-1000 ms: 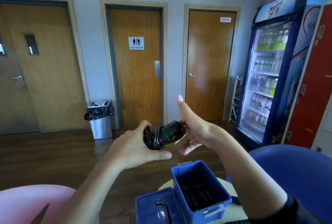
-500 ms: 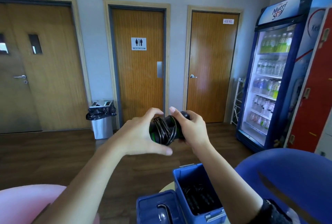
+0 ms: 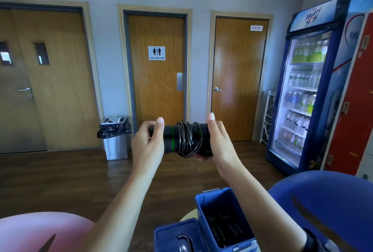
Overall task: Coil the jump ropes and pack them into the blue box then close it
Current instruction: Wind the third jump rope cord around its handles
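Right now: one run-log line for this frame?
phase: packing | left hand + right hand: holding coiled jump rope by its ends, above blue box | box: open, rope already inside | lid: off, beside box

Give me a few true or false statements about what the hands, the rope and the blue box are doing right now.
1. Both hands, left hand and right hand, hold the coiled jump rope. True.
2. The blue box is shut. False: it stands open, its lid lying beside it.
3. The blue box is empty. False: dark rope already lies inside.
4. The cord is wound around both handles. True.
5. The jump rope is held above the box, not in it. True.
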